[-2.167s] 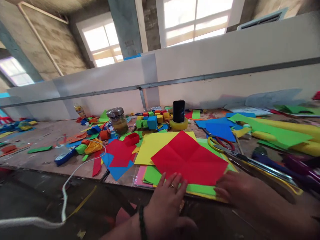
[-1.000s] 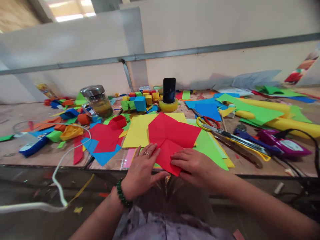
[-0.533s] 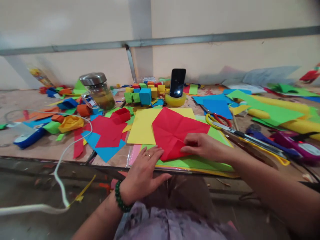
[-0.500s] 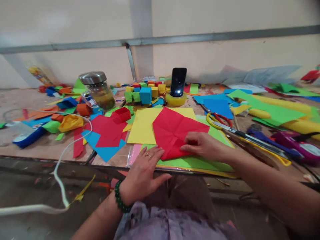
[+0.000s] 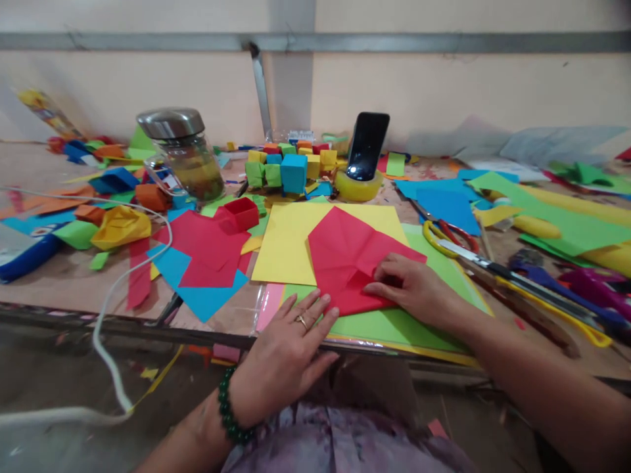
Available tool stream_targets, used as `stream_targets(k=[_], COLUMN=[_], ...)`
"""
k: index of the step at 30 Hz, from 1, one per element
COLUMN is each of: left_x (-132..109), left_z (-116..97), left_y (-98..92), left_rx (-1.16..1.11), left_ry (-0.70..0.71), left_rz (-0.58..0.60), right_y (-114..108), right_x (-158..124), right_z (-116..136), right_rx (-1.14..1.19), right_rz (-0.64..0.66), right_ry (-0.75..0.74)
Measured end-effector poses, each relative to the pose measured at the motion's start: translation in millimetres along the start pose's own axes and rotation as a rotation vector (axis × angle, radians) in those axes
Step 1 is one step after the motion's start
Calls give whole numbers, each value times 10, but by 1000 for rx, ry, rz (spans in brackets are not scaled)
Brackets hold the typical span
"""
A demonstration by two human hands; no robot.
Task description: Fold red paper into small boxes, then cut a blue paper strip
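Observation:
A creased red paper square [image 5: 345, 253] lies on a yellow sheet [image 5: 288, 240] and a green sheet [image 5: 394, 322] near the table's front edge. Its right corner is folded in toward the middle. My right hand [image 5: 414, 289] presses that folded corner down with the fingers together. My left hand [image 5: 288, 351] lies flat with spread fingers at the paper's near left edge, a ring on one finger and a green bead bracelet on the wrist.
Scissors [image 5: 446, 236] and long tools lie right of the sheets. A phone [image 5: 367, 154] stands in a yellow tape roll. Paper cubes [image 5: 290, 169], a glass jar [image 5: 185, 157], red and blue scraps [image 5: 207, 259] and a white cord [image 5: 111, 315] fill the left.
My right hand folded the red paper's right corner inward and moved onto the fold. The left hand slid to the near left edge. The camera tilted down toward the table.

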State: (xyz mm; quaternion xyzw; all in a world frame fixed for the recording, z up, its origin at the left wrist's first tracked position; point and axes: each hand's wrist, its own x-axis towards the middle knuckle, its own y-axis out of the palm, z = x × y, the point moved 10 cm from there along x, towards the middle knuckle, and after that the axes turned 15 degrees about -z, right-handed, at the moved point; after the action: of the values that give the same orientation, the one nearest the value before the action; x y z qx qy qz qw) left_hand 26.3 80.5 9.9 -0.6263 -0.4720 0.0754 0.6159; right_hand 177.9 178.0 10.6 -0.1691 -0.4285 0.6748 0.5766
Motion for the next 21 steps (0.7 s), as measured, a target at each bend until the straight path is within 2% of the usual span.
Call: stream_targets(k=[21], left_x=[7], left_z=[-44], left_y=[-67], left_rx=[-31], left_ry=[35], left_rz=[-47], right_y=[-21], right_x=[-8], right_z=[-97], right_rx=[16], right_rz=[-47], right_ry=[63])
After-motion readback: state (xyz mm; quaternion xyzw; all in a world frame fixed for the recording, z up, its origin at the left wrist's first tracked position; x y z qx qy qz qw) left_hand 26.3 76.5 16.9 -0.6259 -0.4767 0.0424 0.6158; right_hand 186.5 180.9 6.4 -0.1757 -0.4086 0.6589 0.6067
